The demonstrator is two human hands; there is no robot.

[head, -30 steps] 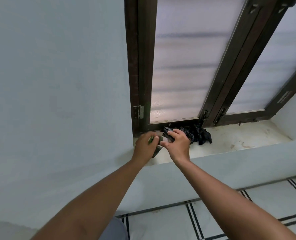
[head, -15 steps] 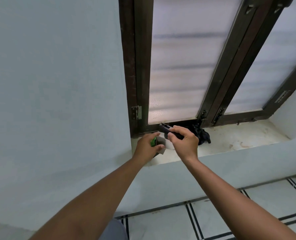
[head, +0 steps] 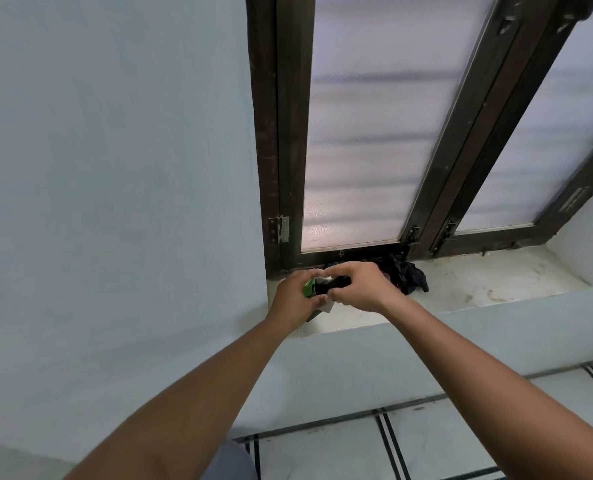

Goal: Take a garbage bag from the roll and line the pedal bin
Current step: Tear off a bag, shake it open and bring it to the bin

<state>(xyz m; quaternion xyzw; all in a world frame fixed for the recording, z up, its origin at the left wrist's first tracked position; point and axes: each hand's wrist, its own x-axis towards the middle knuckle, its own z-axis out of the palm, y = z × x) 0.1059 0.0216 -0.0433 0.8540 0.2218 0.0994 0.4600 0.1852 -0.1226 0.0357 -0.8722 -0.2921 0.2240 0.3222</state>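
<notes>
A black garbage bag roll (head: 333, 285) with a green and white paper wrapper (head: 309, 288) is held over the left end of the window sill (head: 478, 289). My left hand (head: 293, 299) grips the wrapper end, and my right hand (head: 360, 289) is closed on the black roll from the right. Both hands touch each other around the roll. A crumpled loose black bag (head: 407, 275) lies on the sill just behind my right hand. No pedal bin is in view.
A dark wooden window frame (head: 281, 133) with frosted panes rises right behind the hands. A plain wall fills the left. Below the sill's front ledge is a tiled floor (head: 444, 445) with dark lines.
Both hands have lifted slightly and come together around the roll; the right hand has drawn the black roll toward the left hand's wrapper. The view has shifted a little.
</notes>
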